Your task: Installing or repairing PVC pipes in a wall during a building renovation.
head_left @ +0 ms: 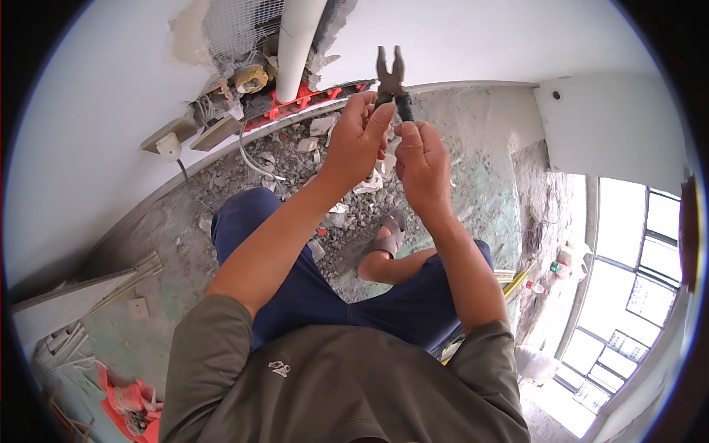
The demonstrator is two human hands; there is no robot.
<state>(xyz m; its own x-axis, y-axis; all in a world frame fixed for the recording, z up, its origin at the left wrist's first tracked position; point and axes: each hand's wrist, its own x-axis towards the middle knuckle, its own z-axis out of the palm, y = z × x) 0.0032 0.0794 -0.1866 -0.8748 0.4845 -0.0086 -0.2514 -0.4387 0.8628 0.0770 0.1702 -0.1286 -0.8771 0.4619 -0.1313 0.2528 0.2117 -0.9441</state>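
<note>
A pair of pliers [391, 80] with dark handles points upward in front of me, its jaws spread apart. My left hand [360, 140] is closed around the left handle. On the other handle, my right hand [423, 161] is closed too, thumb on top. Both hands are raised over the rubble, close to the wall. Behind them a white pipe [298, 44] runs down the broken wall to red plastic pieces [303, 97] at its foot. The lower parts of the handles are hidden by my fingers.
Rubble [295, 159] covers the floor around my sandalled foot [390, 232]. Two socket plates [216, 134] hang off the left wall, one with a white plug [169, 147]. Loose white conduit [255, 164] lies nearby. Boards [81, 292] and a red bag [125, 399] are at lower left.
</note>
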